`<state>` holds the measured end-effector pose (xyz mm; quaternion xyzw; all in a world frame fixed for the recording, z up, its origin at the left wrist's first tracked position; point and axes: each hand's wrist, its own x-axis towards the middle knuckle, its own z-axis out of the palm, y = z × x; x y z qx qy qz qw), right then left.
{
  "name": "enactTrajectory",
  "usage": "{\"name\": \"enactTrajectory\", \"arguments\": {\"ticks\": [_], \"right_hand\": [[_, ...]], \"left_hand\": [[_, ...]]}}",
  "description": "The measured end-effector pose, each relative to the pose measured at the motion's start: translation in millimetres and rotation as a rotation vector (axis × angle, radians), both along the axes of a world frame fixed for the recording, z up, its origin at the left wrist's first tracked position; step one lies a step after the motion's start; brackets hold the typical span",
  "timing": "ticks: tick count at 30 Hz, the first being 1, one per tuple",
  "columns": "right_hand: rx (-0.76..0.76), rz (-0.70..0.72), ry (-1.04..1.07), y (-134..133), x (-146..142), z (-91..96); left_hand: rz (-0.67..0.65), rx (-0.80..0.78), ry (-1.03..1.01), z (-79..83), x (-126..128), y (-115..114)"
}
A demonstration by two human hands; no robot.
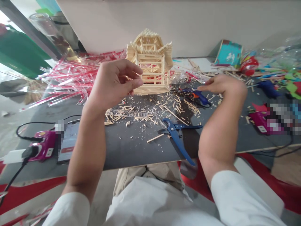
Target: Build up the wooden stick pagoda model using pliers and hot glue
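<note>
A small house built of thin wooden sticks (152, 61) stands at the back of a dark work board (131, 147). My left hand (115, 83) is raised in front of its left side, fingers pinched together; anything between them is too small to make out. My right hand (223, 86) reaches left over a blue and orange glue gun (197, 95) lying on the board, fingers bent down at it. Cut stick pieces (131, 114) litter the board.
Blue cutting pliers (177, 133) lie near the board's front edge. Red and clear stick wrappers (70, 80) pile at the left. A purple device (43, 147) with cables and a phone (69, 141) sit left. Coloured craft clutter (277, 75) fills the right side.
</note>
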<state>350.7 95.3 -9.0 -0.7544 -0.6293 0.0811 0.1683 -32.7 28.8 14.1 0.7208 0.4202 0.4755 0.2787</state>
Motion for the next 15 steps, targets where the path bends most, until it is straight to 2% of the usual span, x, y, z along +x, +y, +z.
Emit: {"name": "enactTrajectory", "arguments": {"ticks": [2, 6, 8, 9, 12, 15], "right_hand": [[0.036, 0.011, 0.011, -9, -12, 11.8], [0.355, 0.543, 0.353, -42, -70, 41.3], [0.427, 0.709, 0.499, -58, -103, 49.3], [0.399, 0.771, 0.520, -63, -117, 50.8], [0.331, 0.812, 0.470, -72, -143, 47.9], [0.275, 0.806, 0.485, -70, -148, 40.1]], "left_hand": [[-0.037, -0.052, -0.030, -2.4, 5, -1], [-0.064, -0.130, 0.010, -9.1, 12, -2], [-0.076, -0.142, 0.009, -10.9, 15, -2], [-0.082, -0.141, 0.002, -11.1, 16, -2], [-0.096, -0.123, -0.012, -9.3, 20, -4], [-0.106, -0.103, -0.011, -6.5, 22, -7]]}}
